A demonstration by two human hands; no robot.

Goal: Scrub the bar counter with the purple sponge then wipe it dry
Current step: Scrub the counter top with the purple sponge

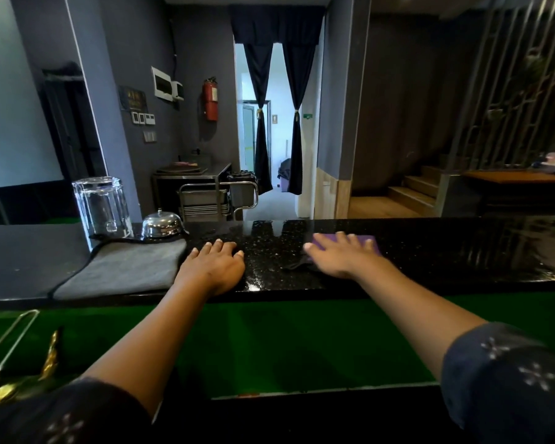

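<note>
Right hand (340,254): flat on the purple sponge (362,242), fingers spread and straight, palm bearing down; a press rather than a pinch, which spreads the load over the whole pad for scrubbing.
Sponge: lies on the black speckled counter (446,251) at about 1 o'clock from the person, mostly covered by the fingers, its far and right edges showing.
Dark shape under the right wrist (297,264): a small dark scrap or shadow at the heel of the hand; I cannot tell which.
Left hand (213,262): open and holding nothing, palm down on the counter at about 11 o'clock, well apart from the sponge; likely a brace for leaning across.
Counter: glossy with wet-looking streaks between the two hands, so scrubbing appears under way and drying not yet begun.
Grey cloth (122,267): spread flat at 10 o'clock, just beside the left hand, within easy reach for the wipe to come.
Service bell (162,224): at the cloth's far edge, about 11 o'clock, clear of the scrubbed patch.
Upturned glass (101,208): left of the bell, at the cloth's far corner.
Risk: a wide stroke leftward could wet the cloth or nudge the bell.
</note>
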